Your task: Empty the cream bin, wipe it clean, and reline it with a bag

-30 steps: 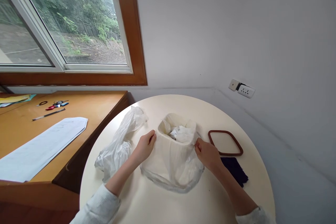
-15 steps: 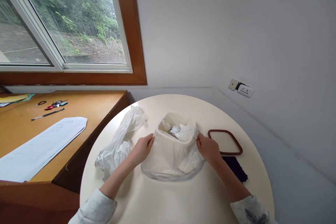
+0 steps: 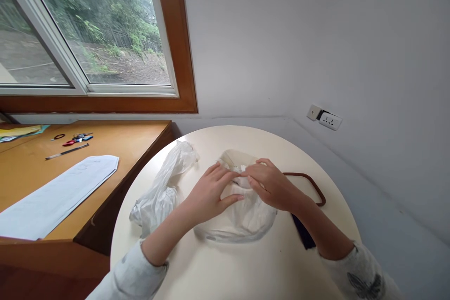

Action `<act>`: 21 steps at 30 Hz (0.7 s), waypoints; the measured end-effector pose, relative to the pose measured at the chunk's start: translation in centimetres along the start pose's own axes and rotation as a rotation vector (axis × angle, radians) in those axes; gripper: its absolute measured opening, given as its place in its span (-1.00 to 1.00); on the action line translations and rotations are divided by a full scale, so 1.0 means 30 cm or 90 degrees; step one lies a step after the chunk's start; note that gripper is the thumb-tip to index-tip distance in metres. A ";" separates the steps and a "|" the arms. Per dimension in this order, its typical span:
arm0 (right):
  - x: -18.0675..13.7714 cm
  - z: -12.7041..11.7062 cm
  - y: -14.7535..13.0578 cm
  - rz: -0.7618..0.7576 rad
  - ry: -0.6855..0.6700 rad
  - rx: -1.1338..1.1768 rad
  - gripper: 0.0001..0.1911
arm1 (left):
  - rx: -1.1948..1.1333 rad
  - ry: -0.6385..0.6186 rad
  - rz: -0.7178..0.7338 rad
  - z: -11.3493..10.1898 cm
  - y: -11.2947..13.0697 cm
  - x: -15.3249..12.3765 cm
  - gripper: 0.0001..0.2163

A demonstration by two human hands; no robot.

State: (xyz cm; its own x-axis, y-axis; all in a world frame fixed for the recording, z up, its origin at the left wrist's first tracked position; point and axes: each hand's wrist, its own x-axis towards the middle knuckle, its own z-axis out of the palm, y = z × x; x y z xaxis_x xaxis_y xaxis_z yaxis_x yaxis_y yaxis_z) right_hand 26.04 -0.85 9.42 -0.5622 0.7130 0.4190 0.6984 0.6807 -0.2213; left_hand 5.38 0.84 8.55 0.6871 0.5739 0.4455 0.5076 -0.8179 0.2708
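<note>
On the round table stands a small cream bin point(image 3: 246, 213), its rim covered by a thin, translucent plastic bag gathered loosely around its base. Crumpled white paper point(image 3: 242, 169) shows a little in its mouth. My left hand point(image 3: 210, 192) reaches over the near left rim, open, fingers stretched and thumb apart. Opposite it, my right hand point(image 3: 272, 183) lies across the right side of the mouth, fingers extended and slightly bent, open. The fingertips of both hands come close together above the paper. Whether they press on it I cannot tell.
A crumpled white plastic bag point(image 3: 168, 178) lies left on the round table point(image 3: 232, 272). A brown rounded frame point(image 3: 318, 191) and a dark cloth point(image 3: 302, 232), partly behind my right arm, lie on the right. The wooden desk point(image 3: 140, 138) holds papers point(image 3: 66, 192), a pen point(image 3: 66, 151) and keys point(image 3: 80, 138).
Both hands have let go of the plastic at the bin's sides and moved inward over its mouth, now hiding much of the opening. The view has shifted slightly.
</note>
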 end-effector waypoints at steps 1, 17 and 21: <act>0.007 -0.003 -0.002 0.001 -0.050 -0.017 -0.66 | 0.015 -0.020 0.007 0.008 -0.001 0.007 -0.71; 0.044 -0.026 0.000 -0.004 -0.245 -0.067 -0.57 | 0.003 -0.062 0.000 -0.001 0.004 0.016 -0.78; -0.009 -0.046 0.023 0.126 -0.001 0.060 -0.64 | -0.061 0.014 -0.053 -0.013 0.000 -0.005 -0.81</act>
State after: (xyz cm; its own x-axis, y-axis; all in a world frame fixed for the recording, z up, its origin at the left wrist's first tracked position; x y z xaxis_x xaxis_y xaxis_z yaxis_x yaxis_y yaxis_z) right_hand 27.29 -0.80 10.37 -0.4198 0.8342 0.3577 0.7507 0.5406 -0.3798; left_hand 5.08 0.74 8.83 0.6323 0.6400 0.4366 0.5094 -0.7680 0.3881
